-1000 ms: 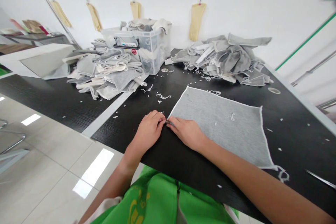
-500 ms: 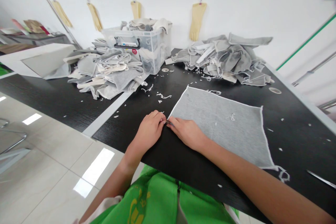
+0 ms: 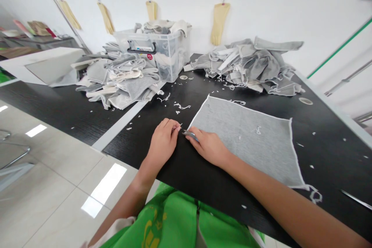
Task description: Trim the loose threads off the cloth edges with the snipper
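Observation:
A grey cloth point(image 3: 247, 135) with white overlocked edges lies flat on the black table. Just off its left corner, my left hand point(image 3: 164, 139) is closed in a pinch on a short bit of white thread point(image 3: 180, 125). My right hand point(image 3: 209, 146) rests over the cloth's near left corner, closed around small metal thread snips point(image 3: 190, 135). The blades point left toward the fingertips of my left hand, with a small gap between. A loose thread tail point(image 3: 315, 193) trails from the cloth's near right corner.
Piles of grey and white cloth pieces stand at left point(image 3: 124, 81) and back right point(image 3: 250, 66). Between them is a clear plastic bin point(image 3: 171, 54) filled with fabric. Thread scraps point(image 3: 182, 106) dot the table point(image 3: 139, 135). A pointed metal tool point(image 3: 356, 199) lies at right.
My left hand has drawn slightly up and left, away from the cloth corner. The snips in my right hand have come apart from it and now show plainly.

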Demonstrator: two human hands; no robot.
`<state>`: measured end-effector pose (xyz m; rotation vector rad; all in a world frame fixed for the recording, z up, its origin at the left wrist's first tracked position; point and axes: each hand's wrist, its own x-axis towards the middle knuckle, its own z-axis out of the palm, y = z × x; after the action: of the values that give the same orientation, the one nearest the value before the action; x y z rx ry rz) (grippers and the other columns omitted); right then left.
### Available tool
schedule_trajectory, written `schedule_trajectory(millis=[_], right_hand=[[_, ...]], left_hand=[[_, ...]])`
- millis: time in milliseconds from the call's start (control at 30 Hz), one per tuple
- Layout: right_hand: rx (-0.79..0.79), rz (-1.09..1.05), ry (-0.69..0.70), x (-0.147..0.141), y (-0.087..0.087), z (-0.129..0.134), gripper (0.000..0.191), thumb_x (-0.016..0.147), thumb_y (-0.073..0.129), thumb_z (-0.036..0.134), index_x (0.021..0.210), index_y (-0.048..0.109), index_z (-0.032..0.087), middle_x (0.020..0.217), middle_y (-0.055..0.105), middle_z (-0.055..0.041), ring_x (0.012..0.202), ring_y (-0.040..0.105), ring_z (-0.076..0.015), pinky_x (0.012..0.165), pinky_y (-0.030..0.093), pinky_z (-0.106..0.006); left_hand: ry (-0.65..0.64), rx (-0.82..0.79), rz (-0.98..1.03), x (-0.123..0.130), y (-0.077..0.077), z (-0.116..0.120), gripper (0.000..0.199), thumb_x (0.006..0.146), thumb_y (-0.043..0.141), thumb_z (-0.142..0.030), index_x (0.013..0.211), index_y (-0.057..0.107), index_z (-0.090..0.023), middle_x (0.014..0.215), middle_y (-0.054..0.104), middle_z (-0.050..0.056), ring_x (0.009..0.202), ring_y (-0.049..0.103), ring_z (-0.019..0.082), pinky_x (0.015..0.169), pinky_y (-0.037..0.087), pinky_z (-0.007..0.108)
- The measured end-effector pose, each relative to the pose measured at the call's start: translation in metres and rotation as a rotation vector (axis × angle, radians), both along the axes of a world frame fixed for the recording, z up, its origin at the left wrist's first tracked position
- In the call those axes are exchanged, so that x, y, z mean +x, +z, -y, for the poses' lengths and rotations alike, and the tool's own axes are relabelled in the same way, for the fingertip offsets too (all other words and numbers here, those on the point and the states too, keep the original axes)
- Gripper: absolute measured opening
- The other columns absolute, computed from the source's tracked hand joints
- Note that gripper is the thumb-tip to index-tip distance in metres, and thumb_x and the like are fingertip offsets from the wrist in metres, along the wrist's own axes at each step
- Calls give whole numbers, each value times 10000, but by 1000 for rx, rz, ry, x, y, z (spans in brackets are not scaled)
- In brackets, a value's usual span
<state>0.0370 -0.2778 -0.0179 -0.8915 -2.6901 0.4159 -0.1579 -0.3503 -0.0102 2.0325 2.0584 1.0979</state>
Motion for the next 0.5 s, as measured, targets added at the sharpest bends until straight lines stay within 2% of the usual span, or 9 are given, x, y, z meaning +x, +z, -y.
schedule_trajectory(millis=[200,333,500], right_hand=[[-164,-142,-66,2,5,0,286,1097,406,467,1224,565,267,1011,748,-20,835,709,-200,750,458,-289],[-289,-268,-145,3,4,-7,291,1065,462,497,1202,598,279,981,736,-3,829,690,-195,777,474,-301],[-326,-382,-173,4,1,-13,312,1048,477,523,1122,628,261,897,711,18,759,639,-170,739,452,-287]], left_hand=[[115,-16,38,-8,-5,-1,162,1009,485,-195,983,641,-233,975,623,56,939,598,220,865,501,371],[61,-42,11,-10,-9,-2,210,1021,467,-199,1018,672,-242,1004,651,57,972,598,229,907,493,394],[-44,-87,-61,-5,-7,-2,187,1020,511,-248,1056,695,-256,1061,670,47,1002,593,227,950,470,401]])
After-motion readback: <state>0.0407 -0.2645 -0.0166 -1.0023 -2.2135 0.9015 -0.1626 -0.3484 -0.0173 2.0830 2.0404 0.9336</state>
